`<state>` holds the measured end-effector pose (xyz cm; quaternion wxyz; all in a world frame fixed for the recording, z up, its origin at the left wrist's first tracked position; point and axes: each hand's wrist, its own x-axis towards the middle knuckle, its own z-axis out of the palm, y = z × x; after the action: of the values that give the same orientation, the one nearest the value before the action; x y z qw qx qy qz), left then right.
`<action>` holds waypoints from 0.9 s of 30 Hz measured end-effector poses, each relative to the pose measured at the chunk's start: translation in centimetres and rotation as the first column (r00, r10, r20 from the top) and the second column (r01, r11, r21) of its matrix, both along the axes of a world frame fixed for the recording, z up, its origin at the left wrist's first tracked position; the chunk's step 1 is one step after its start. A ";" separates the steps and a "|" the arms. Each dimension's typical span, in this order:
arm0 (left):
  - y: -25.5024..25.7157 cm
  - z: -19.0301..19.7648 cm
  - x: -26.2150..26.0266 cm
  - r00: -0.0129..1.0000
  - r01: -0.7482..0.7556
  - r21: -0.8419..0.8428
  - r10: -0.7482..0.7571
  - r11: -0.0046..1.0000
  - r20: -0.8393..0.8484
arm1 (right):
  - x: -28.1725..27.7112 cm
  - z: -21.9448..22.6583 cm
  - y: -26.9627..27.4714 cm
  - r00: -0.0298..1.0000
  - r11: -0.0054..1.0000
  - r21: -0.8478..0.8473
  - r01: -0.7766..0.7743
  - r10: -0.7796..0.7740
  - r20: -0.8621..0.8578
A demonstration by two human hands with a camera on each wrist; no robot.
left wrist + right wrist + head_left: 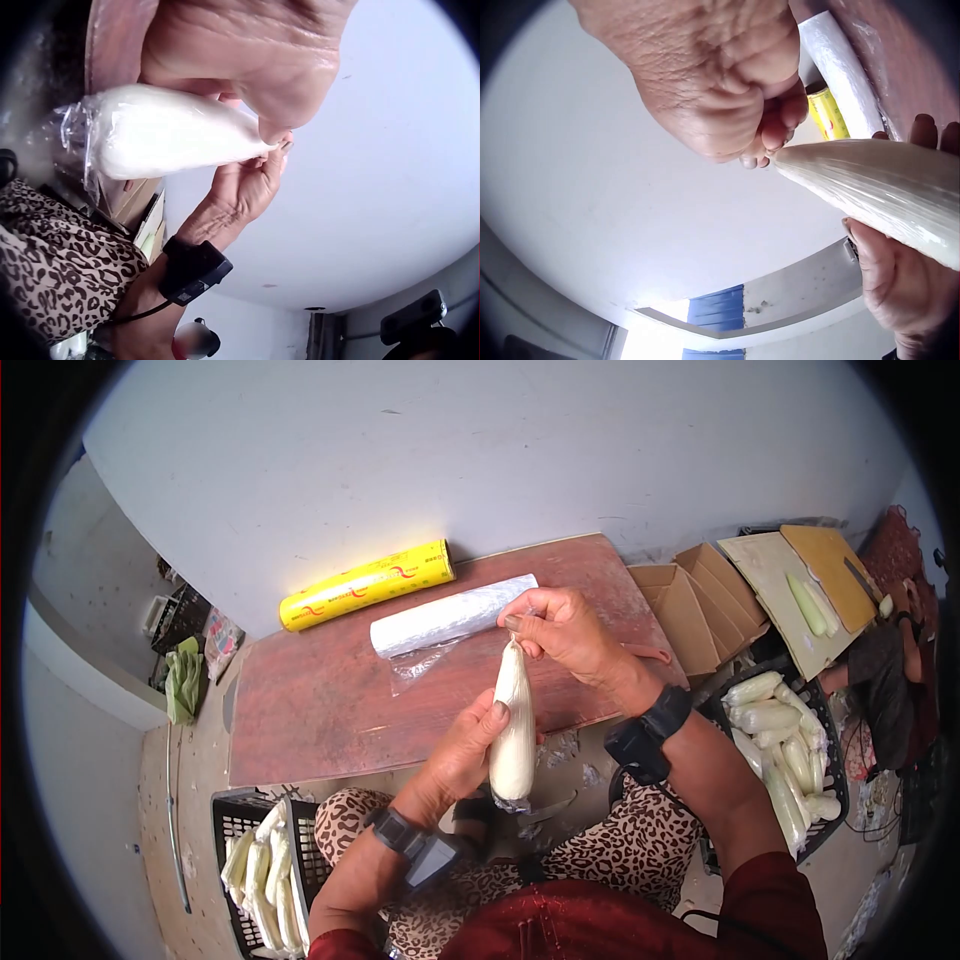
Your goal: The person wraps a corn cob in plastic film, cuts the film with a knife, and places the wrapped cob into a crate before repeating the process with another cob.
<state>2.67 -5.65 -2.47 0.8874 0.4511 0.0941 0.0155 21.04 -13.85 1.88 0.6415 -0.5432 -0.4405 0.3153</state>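
A pale ear of corn [513, 730] in its husk stands nearly upright in front of me, its tapered tip at the top. Clear film covers it and bunches loosely at the blunt lower end, as the left wrist view shows. My left hand [462, 745] grips the ear's side, thumb in front and fingers behind. At the tip, my right hand [565, 635] pinches the narrow end between thumb and fingers. Behind the hands, a roll of clear film [450, 617] lies on the reddish table [310, 700], with a loose flap hanging from it.
A yellow printed tube [365, 588] lies behind the film roll. Black crates hold wrapped ears [265, 875] at left and more wrapped ears [775, 725] at right. An open cardboard box [705, 605] stands beside the table; another person [885, 670] is at far right.
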 end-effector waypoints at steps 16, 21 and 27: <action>-0.3 0.5 -0.2 0.997 0.045 0.017 -0.044 0.999 -0.068 | 0.1 0.0 0.0 0.998 0.998 -0.023 0.057 -0.057 -0.002; -0.2 0.5 -0.4 0.990 0.138 -0.065 -0.139 0.988 -0.011 | 0.2 -0.5 0.3 0.997 1.000 -0.006 0.007 -0.007 -0.078; 0.1 -0.2 -0.4 0.993 0.115 -0.042 -0.115 0.993 0.001 | -0.2 -0.5 0.5 0.994 0.998 -0.003 -0.064 0.064 -0.090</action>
<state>2.30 -5.54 -2.70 0.8961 0.4369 0.0687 -0.0376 20.87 -13.33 1.38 0.6486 -0.5159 -0.4275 0.3612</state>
